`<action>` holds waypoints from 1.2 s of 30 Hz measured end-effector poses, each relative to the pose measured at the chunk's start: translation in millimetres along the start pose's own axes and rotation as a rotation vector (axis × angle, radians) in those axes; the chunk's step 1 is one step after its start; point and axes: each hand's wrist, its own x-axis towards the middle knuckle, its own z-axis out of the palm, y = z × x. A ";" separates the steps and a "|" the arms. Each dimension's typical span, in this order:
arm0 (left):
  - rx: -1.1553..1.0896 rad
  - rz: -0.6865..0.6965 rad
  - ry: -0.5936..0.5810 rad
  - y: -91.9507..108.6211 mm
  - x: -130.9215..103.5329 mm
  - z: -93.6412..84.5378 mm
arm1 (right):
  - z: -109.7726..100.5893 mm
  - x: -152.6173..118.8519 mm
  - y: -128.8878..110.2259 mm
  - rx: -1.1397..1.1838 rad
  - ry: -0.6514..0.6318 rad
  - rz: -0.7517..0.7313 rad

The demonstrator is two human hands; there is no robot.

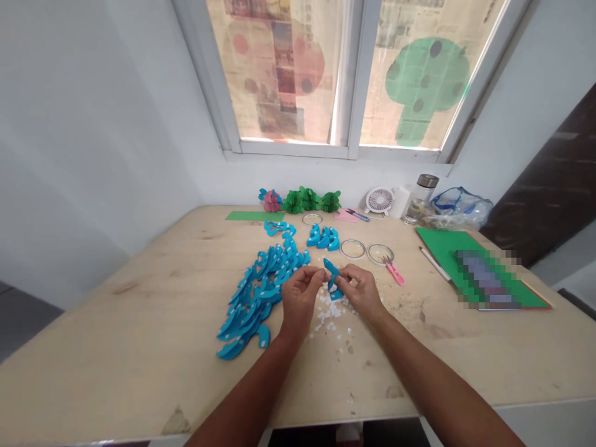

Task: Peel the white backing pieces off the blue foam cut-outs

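A curved blue paper piece (331, 267) is pinched in the fingers of my right hand (365, 292), above the tabletop. My left hand (300, 295) is right beside it with thumb and forefinger pressed together at its edge; whatever lies between those fingertips is too small to make out. Small white paper scraps (331, 313) are scattered below both hands. To the left spreads a large heap of curved blue paper pieces (256, 292) bearing small white squares. A smaller group of blue pieces (323, 238) lies beyond my hands.
Tape rolls (352, 241) and pink-handled snips (395, 272) lie past my right hand. Green sheets (437, 245) and a white pen (434, 263) are at the right. Along the wall stand green paper shapes (307, 200), a small fan (379, 200) and a bottle (419, 200).
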 end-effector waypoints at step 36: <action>-0.072 -0.029 -0.092 -18.3 11.6 -5.0 | 0.9 1.5 -1.7 0.144 0.036 0.122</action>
